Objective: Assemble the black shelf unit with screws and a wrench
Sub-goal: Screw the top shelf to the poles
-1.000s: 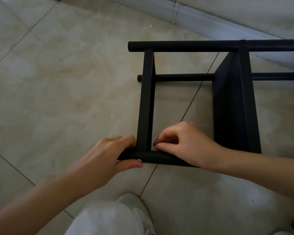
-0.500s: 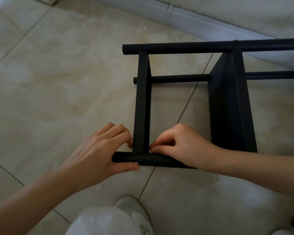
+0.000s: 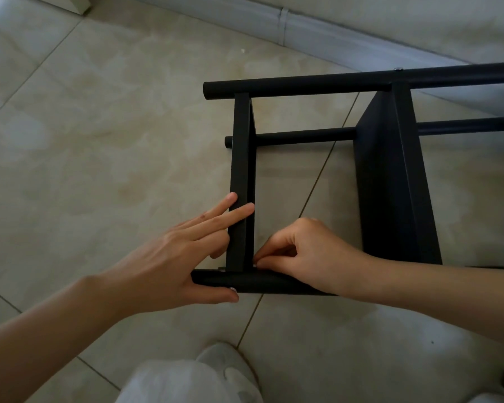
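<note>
The black shelf unit lies on its side on the tile floor, its near tube (image 3: 262, 284) running left to right in front of me. A narrow black crosspiece (image 3: 240, 158) joins that tube to the far tube (image 3: 303, 84). My left hand (image 3: 169, 257) lies across the joint, two straight fingers on the crosspiece and the thumb against the near tube's front. My right hand (image 3: 312, 254) pinches something small, apparently a screw, where the crosspiece meets the near tube. The fingertips hide most of it. No wrench is in view.
A wide black shelf panel (image 3: 390, 184) stands to the right between the tubes, with a silver screw head (image 3: 398, 69) above it. A pale baseboard (image 3: 303, 30) runs behind the frame. My white shoe (image 3: 224, 365) is just below the near tube.
My left fingers have uncurled from the near tube and now stretch up along the crosspiece. My right hand keeps its pinch at the joint. The view has shifted slightly.
</note>
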